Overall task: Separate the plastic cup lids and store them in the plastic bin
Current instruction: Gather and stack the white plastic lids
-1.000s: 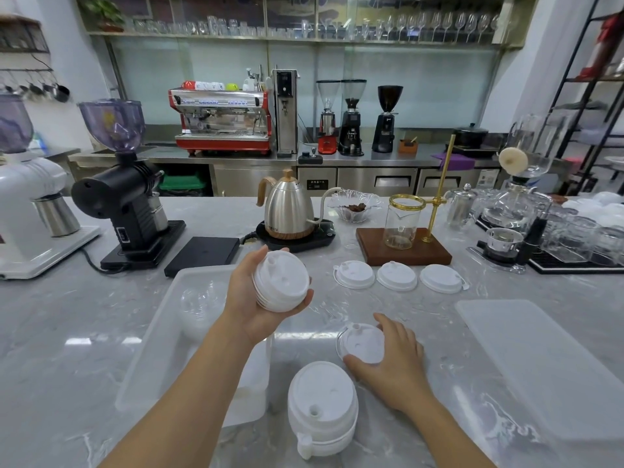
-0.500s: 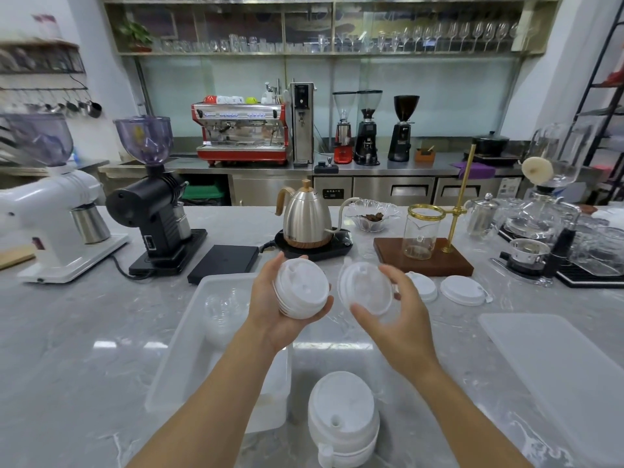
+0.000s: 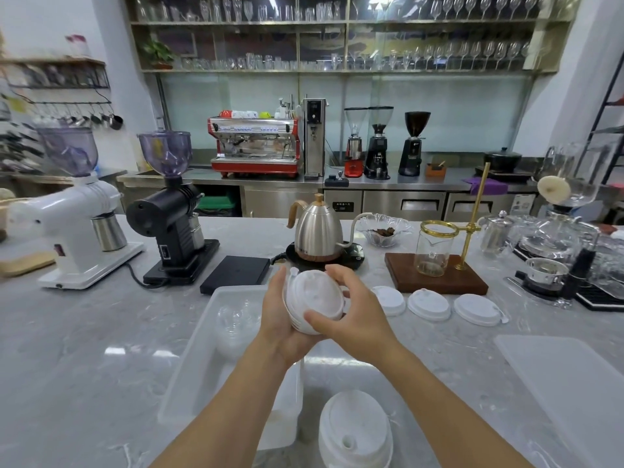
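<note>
Now that your right hand (image 3: 351, 312) has come back from the tabletop (image 3: 101, 349) to the lid stack (image 3: 314, 304), both grips clasp it above the plastic bin (image 3: 202, 359); the last lid is set down, so you're peeling off another.

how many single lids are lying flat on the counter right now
3, in a row in front of the wooden stand: left lid, partly behind the right hand, middle lid, right lid. Others sit in stacks.
</note>
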Tool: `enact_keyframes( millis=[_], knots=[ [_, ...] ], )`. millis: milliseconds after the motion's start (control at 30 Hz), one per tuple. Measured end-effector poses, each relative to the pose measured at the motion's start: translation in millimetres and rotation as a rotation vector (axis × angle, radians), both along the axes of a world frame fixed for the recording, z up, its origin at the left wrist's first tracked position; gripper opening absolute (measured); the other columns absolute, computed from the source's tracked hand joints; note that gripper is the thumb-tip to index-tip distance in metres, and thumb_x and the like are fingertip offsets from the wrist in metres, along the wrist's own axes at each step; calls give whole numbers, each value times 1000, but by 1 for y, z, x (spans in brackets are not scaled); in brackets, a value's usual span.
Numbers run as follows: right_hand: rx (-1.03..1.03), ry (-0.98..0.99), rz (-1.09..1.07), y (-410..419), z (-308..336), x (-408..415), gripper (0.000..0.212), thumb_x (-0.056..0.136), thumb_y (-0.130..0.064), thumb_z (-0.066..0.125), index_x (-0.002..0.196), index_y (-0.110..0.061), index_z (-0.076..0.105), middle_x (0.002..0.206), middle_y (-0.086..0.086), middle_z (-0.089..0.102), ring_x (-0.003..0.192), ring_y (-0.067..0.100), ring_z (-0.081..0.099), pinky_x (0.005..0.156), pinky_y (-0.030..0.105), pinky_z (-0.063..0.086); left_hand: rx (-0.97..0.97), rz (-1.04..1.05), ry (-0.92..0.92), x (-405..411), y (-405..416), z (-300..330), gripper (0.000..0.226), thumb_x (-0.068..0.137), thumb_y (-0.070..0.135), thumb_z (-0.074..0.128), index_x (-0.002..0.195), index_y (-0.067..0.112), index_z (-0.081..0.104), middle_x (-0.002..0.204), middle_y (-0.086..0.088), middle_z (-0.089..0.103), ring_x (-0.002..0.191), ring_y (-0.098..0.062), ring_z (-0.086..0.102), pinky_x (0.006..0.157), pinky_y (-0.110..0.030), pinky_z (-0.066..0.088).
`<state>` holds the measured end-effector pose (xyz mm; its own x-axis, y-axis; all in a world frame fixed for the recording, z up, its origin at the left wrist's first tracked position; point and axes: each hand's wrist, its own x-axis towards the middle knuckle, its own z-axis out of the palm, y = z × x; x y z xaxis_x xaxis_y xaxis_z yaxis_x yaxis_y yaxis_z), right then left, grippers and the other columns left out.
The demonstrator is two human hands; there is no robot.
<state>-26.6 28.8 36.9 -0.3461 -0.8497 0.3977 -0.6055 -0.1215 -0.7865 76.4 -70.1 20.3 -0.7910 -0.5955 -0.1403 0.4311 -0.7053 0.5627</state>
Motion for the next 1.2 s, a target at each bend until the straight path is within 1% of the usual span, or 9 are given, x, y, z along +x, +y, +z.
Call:
enact_keyframes(
  millis=[67,133,267,433,567,767,967,1067,1200],
  knots=[
    [19,17,21,0,2,-4,87,67,-39,84,141,-30,42,130,-20,52,117,2,50,90,7,37,-5,-12,-23,-1,-1,-1,71,89,69,50,102,6,80,103,-20,75,89,-36,75,75,-48,61],
    [49,47,44,-1,6,-8,92,65,-40,84,144,-30,39,133,-17,52,118,2,50,91,9,36,-13,-18,-36,0,-2,-2,72,88,69,50,105,6,80,105,-20,75,90,-36,75,76,-47,61],
    [75,108,72,-1,13,-10,90,65,-39,85,142,-34,39,126,-24,50,111,-3,49,84,5,36,4,-22,-30,1,-1,0,73,88,71,51,105,6,79,105,-19,75,90,-35,75,75,-47,62],
    [97,136,140,0,16,-13,85,67,-31,85,141,-32,44,134,-19,53,119,1,51,99,20,43,44,-27,-13,2,1,1,74,88,69,52,105,2,79,106,-21,75,92,-37,75,79,-48,62],
    [128,144,159,-1,18,-18,85,66,-34,84,140,-34,43,133,-19,53,121,0,50,97,16,40,47,-32,-25,3,1,2,72,85,68,56,108,3,78,110,-21,74,94,-38,74,79,-49,61],
    [146,121,125,-2,13,-21,89,59,-49,83,137,-35,44,133,-18,54,118,0,52,87,9,38,-28,-47,-84,4,2,3,70,78,68,63,110,8,78,112,-20,73,93,-38,74,77,-48,59],
    [139,108,119,-1,9,-24,89,59,-54,81,137,-37,42,133,-18,54,117,-2,52,83,7,38,-143,-61,-118,4,5,4,58,70,53,79,108,9,78,108,-19,73,93,-34,73,78,-47,58],
    [137,92,133,0,5,-22,85,66,-48,82,139,-38,39,132,-21,51,113,-6,50,81,5,39,-181,-48,-130,5,6,5,51,67,42,82,105,8,78,104,-19,73,89,-33,73,75,-45,59],
    [138,22,184,3,-2,-25,88,73,-40,81,146,-34,33,142,-21,45,125,-5,45,94,10,40,-179,-38,-120,5,8,6,40,73,34,74,103,8,78,103,-21,72,89,-35,72,76,-49,60]
  ],
)
